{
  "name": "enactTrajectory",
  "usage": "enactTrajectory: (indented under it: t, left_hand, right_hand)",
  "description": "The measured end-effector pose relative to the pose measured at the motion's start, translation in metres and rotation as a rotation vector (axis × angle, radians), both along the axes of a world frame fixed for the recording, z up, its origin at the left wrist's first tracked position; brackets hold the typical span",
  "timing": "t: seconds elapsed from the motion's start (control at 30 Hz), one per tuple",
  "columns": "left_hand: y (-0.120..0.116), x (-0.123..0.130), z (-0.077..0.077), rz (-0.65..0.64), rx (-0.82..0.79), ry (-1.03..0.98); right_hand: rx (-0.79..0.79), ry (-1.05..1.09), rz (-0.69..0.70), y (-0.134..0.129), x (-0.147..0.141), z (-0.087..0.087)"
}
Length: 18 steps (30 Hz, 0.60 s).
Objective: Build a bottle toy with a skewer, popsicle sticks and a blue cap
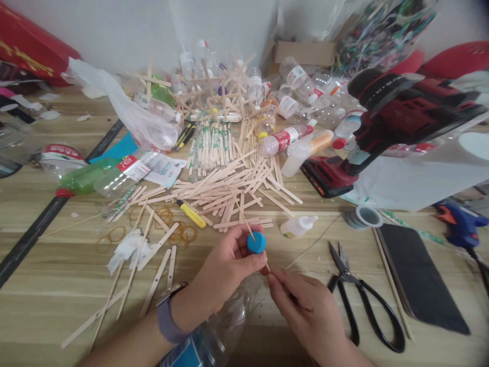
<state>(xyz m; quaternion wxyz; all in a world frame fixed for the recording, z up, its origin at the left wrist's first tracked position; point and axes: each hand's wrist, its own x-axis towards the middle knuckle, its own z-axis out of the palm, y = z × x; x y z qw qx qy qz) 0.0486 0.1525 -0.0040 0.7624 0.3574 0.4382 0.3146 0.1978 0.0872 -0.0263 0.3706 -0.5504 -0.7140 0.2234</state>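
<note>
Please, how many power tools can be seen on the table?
2. One is the red and black drill, behind the spool; the other is the blue glue gun, at the right edge, beyond the phone. The clutter could hide more.

head camera: worn on the person's head, looking from above the near side of the tabletop [42, 316]
facing: forward and down, across the tabletop to the wall [126, 30] behind
left hand [229, 262] and right hand [309, 306]: close to the camera, low and near the middle, seen from above and behind
power drill [405, 109]: large at the right
wall: farthest off, along the top edge
</note>
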Motion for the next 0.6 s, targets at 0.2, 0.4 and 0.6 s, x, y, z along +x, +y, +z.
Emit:
enactTrajectory:
  t: [0.2, 0.4, 0.6]
  left_hand:
    - [-0.001, -0.001, -0.001, -0.022, 0.004, 0.008]
    - [0.0, -0.003, -0.011, -0.098, 0.111, -0.01]
    - [0.004, -0.011, -0.003, -0.103, 0.412, 0.269]
  right_hand:
    - [-0.015, 0.013, 0.018, 0.0, -0.001, 0.0]
    - [-0.298, 0.218, -0.058, -0.001, 0.003, 0.001]
    - [-0.549, 0.489, -0.095, 0.008, 0.006, 0.002]
